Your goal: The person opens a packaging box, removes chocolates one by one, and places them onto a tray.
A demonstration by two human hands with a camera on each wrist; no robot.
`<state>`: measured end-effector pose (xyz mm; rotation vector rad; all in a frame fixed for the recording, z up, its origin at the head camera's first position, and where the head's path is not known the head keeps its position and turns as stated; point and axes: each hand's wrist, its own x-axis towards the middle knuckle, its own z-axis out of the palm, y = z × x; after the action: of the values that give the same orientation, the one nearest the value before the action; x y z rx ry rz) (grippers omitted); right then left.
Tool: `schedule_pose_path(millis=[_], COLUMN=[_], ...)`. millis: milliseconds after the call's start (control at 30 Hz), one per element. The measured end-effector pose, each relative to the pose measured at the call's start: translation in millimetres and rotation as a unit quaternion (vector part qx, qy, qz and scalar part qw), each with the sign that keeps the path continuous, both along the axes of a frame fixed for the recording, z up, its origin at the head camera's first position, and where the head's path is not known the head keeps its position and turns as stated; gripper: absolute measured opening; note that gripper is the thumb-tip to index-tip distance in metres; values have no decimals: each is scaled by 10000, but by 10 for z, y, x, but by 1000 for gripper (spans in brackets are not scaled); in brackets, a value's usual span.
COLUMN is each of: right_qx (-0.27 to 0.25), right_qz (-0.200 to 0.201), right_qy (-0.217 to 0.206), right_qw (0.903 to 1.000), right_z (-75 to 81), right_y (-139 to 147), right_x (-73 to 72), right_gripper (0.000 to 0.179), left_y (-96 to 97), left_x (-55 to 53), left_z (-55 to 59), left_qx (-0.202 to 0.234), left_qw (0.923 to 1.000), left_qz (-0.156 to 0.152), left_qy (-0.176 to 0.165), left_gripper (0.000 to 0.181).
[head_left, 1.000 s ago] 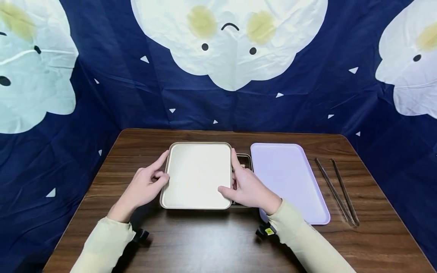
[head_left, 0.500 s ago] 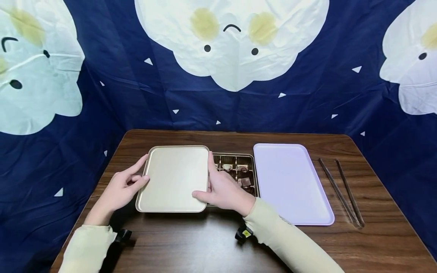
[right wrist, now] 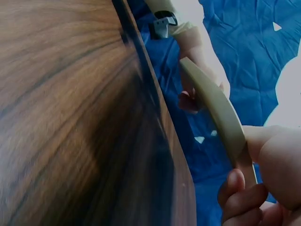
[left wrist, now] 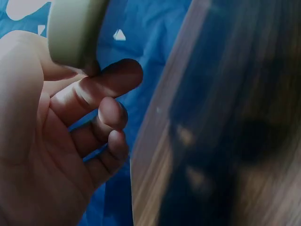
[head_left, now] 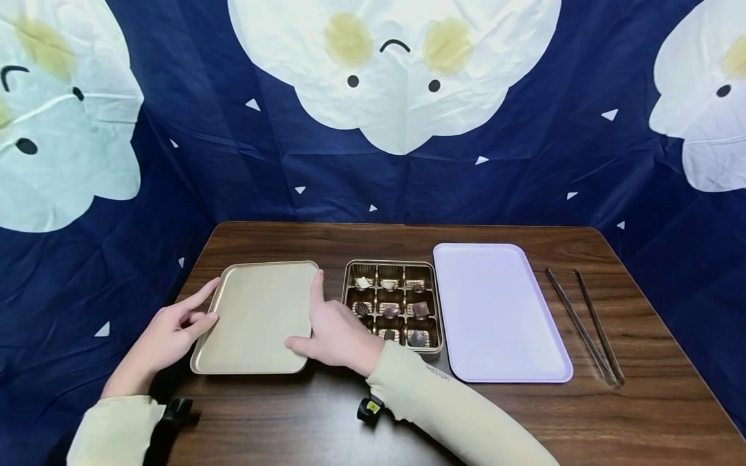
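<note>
Both hands hold a square, pale gold box lid [head_left: 262,317] at the left of the table. At its left edge my left hand [head_left: 169,336] grips with thumb and index finger, the other fingers curled loosely below. My right hand [head_left: 340,333] holds the right edge, thumb on the top face. In the right wrist view the lid [right wrist: 218,108] is above the tabletop, apart from it. To the right of the right hand sits the uncovered chocolate box [head_left: 389,263], a gold insert with several compartments holding dark, brown and white chocolates. My right forearm hides its lower left corner.
A lilac tray [head_left: 501,310] lies flat just right of the chocolate box. Beyond it, near the right side, lie metal tongs [head_left: 588,330] with arms spread. Brown wood tabletop [head_left: 280,421] fills the front. Dark blue cloth [head_left: 245,175] surrounds the table.
Both hands have carried the lid left and a little towards me, away from above the box. The chocolates it covered have come into view. Tray and tongs stay put.
</note>
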<state>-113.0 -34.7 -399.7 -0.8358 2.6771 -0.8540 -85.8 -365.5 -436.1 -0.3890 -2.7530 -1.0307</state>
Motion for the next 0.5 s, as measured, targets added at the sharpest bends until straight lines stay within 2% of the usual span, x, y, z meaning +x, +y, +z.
schedule_pose_path(millis=[200, 500], right_qx=[376, 798], right_qz=[-200, -612], right_qy=[-2, -166], right_qw=[9991, 9948], right_z=[-70, -159], right_y=[-220, -406], right_x=[18, 26], right_gripper=[132, 129], left_y=[-142, -233], left_x=[-6, -98], left_z=[-84, -91], left_qx=[-284, -1103], left_qw=[9994, 9926], left_qz=[118, 229], left_qy=[-165, -445], left_gripper=[65, 64])
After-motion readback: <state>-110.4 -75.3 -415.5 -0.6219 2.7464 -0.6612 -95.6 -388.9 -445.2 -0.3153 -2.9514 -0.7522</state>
